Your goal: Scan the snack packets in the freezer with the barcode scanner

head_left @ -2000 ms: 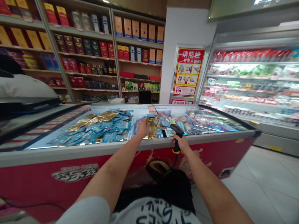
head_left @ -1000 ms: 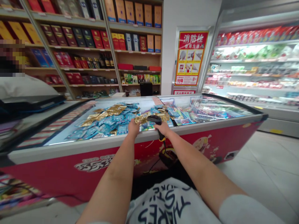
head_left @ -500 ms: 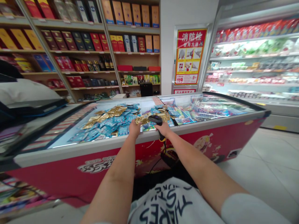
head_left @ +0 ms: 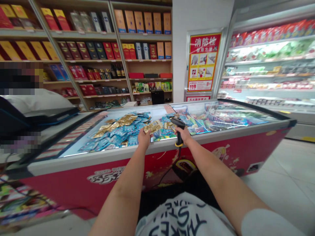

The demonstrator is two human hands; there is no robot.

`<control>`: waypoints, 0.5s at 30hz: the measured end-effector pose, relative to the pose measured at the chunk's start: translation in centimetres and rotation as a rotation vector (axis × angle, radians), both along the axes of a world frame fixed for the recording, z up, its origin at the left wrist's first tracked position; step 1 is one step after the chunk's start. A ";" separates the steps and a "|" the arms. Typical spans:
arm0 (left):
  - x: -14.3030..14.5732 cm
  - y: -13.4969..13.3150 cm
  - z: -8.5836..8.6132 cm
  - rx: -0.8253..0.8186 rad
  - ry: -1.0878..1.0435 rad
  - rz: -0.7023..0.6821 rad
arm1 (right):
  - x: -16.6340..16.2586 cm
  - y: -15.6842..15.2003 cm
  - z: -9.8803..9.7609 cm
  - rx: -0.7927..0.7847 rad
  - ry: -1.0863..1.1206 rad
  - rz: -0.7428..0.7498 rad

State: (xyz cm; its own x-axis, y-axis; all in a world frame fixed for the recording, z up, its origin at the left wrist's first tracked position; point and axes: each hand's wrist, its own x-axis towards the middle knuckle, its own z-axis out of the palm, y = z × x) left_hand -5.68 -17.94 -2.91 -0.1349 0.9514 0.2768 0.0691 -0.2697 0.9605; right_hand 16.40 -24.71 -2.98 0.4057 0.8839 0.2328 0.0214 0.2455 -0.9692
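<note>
My right hand (head_left: 185,135) is wrapped round the handle of a black barcode scanner (head_left: 178,124), its cable hanging down in front of the freezer. The scanner's head points left. My left hand (head_left: 144,138) pinches a gold packet (head_left: 153,126) just over the freezer's front edge. Behind my left hand, a heap of blue packets (head_left: 115,135) with gold packets (head_left: 118,123) on top lies on the glass lid of the chest freezer (head_left: 157,146). More blue and gold packets lie behind the scanner.
A person's light sleeve (head_left: 46,100) and a dark device stand at the left counter. Shelves of boxed goods (head_left: 145,24) line the back wall. A lit cooler (head_left: 268,78) stands at the right, beside a red sign (head_left: 204,62).
The scanner in my right hand has moved right, away from the gold packet, which now shows more fully in my left hand. The view has shifted slightly.
</note>
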 end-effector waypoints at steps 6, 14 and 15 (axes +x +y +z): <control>-1.4 -0.8 2.2 -0.079 -0.281 0.263 | 0.9 -0.2 -0.1 0.014 0.151 0.118; -4.8 2.0 6.6 -0.260 -0.447 0.347 | 0.8 -0.7 0.3 0.016 0.199 0.106; -5.0 2.3 6.9 -0.264 -0.462 0.376 | 0.8 -0.8 0.3 0.012 0.209 0.103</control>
